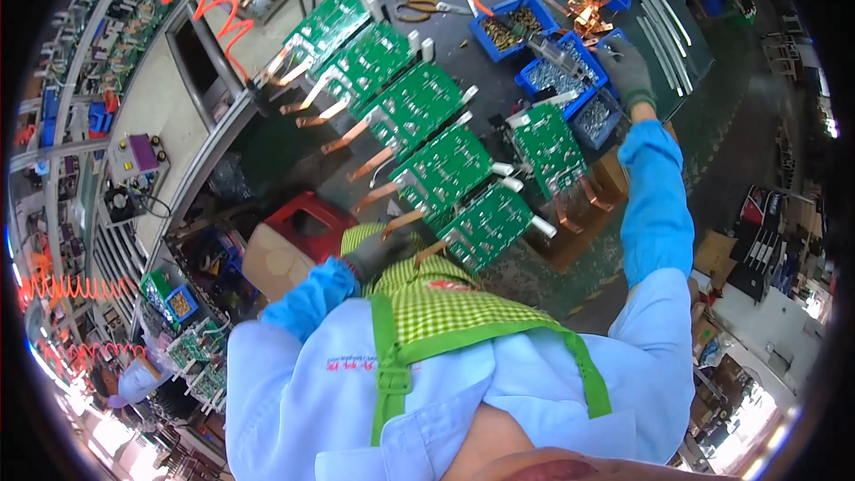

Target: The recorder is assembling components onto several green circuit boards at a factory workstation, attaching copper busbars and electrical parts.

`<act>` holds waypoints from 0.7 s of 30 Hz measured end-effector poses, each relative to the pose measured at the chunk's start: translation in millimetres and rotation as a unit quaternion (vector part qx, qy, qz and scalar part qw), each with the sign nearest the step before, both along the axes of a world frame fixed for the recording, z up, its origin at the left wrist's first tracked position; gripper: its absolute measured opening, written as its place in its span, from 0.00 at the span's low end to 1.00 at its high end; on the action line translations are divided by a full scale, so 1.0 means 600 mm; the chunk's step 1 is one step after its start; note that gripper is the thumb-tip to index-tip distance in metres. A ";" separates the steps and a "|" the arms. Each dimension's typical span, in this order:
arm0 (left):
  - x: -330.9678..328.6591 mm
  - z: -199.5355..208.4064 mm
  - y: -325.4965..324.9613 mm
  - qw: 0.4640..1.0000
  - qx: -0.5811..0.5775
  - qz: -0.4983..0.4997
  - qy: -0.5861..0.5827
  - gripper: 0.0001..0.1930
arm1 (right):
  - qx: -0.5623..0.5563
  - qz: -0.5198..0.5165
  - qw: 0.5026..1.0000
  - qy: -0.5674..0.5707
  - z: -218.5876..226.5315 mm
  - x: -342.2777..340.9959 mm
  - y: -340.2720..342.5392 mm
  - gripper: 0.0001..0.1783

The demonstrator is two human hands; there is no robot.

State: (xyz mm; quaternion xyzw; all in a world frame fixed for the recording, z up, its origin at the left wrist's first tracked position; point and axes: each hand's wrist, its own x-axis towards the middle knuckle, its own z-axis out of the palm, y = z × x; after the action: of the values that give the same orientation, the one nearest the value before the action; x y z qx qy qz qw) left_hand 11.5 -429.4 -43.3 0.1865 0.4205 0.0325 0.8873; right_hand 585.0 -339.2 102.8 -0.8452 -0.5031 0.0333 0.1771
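My right hand (626,69), in a grey glove, reaches out to the far right at a small blue bin beside bright copper pieces (588,16). Its fingers look drawn together; whatever they hold is hidden. My left hand (385,251), also gloved, rests low by the near end of a slanting row of green circuit boards, close to a copper strip (401,224). Its fingers are too dark and covered to read. The nearest board (488,227) in the row has a white part at its right edge. Another green board (546,151) lies apart, right of the row.
Blue bins of brass-coloured (515,27) and silvery fasteners (598,118) stand at the back right, with a clear-bodied tool (559,58) over one. Scissors (427,6) lie farther back. Metal strips (663,40) sit by the right edge. An orange coiled hose (209,4) hangs at left.
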 end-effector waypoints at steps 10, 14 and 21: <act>0.034 0.068 -0.044 0.983 -0.004 0.086 0.163 0.12 | -0.230 -0.036 0.970 -0.068 -0.251 0.140 0.206 0.24; 0.028 0.052 -0.034 0.980 0.070 -0.038 0.181 0.14 | -0.208 -0.003 0.951 -0.228 -0.261 0.225 0.151 0.22; 0.038 0.049 -0.035 0.984 0.119 -0.035 0.131 0.15 | 0.008 -0.154 0.987 -0.037 -0.072 0.142 0.120 0.26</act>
State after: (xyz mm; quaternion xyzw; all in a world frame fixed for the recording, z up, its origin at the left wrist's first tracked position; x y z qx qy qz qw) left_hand 34.0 -450.2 -14.1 0.3083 0.5194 0.0266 0.7966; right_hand 669.9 -267.2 59.4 -0.9119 -0.3733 -0.0294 0.1682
